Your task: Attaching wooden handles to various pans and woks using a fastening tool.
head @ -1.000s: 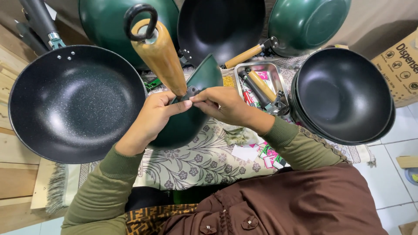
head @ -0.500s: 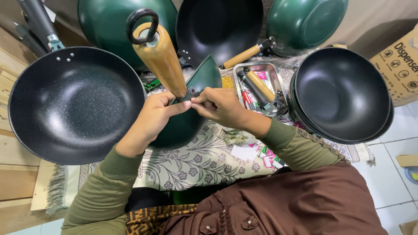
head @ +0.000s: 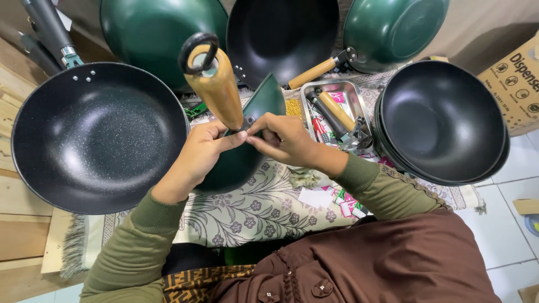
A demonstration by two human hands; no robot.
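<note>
Fingers of both hands pinch the green pan's (head: 241, 163) bracket below its smooth, rounded wooden handle (head: 216, 90).

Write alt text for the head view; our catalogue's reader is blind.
Both hands, left hand and right hand, meet at the base of a wooden handle on a green pan held upright over a floral cloth. Black woks and a metal tray surround it.

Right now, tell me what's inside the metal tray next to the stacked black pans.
The metal tray holds a wooden-handled tool, a dark-handled tool and small colourful packets. What lies beneath the tools is covered, and the tray's near end is partly hidden by the right hand.
</note>
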